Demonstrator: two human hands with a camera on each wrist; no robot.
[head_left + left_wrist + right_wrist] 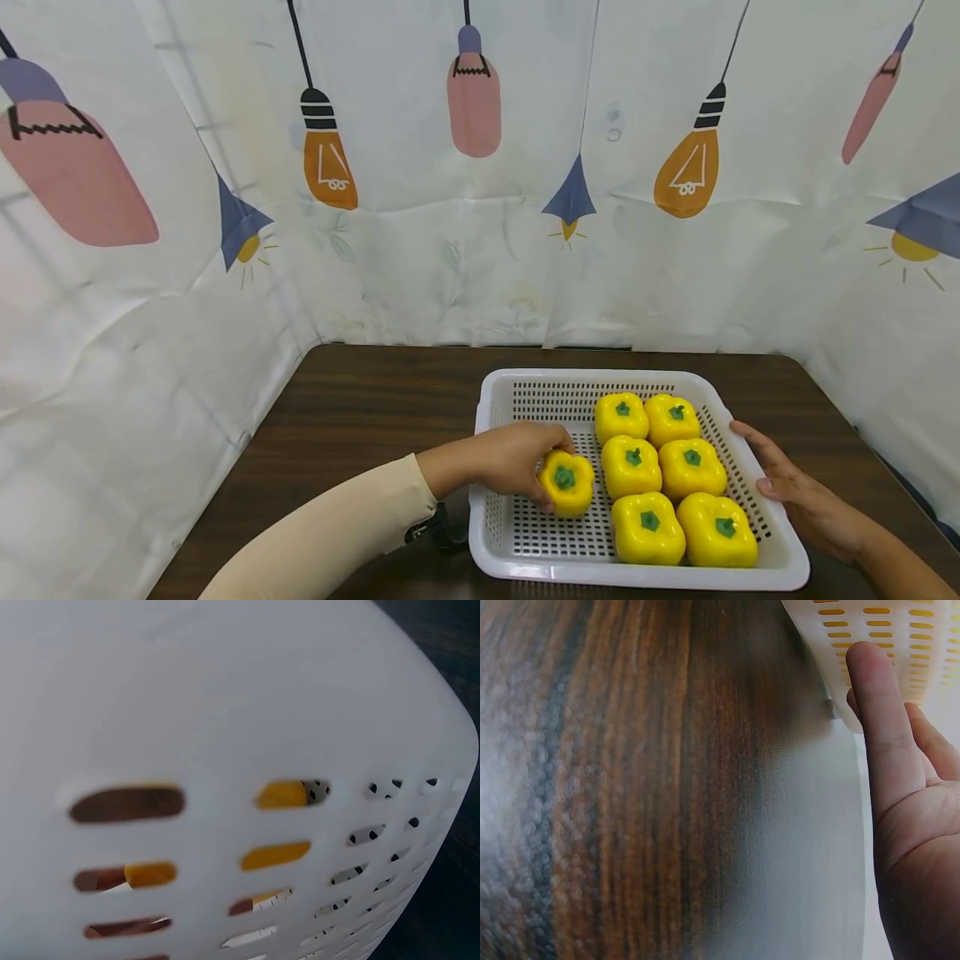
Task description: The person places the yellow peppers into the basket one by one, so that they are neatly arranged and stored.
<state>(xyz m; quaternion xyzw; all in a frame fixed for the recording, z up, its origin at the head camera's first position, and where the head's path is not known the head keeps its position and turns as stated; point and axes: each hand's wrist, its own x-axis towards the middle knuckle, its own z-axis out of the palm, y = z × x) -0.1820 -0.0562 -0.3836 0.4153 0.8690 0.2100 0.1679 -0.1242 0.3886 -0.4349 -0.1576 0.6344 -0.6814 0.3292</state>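
A white perforated basket (pixel 525 387) sits on the dark wooden table (pixel 360 408). Several yellow toy bell peppers with green stems stand in two rows on its right side. My left hand (pixel 517 462) reaches over the basket's left wall and grips one more yellow pepper (pixel 567 482) in the left part of the basket. My right hand (pixel 787 483) lies with straight fingers against the basket's right rim. In the left wrist view the basket wall (pixel 240 712) fills the frame, with yellow showing through its slots. The right wrist view shows my right fingers (pixel 877 720) beside the basket wall (pixel 885 630).
White cloth printed with light bulbs (pixel 465 208) hangs behind the table and along both sides. A small dark object (pixel 442 529) sits by my left sleeve near the basket's front left corner. Bare tabletop lies left of the basket.
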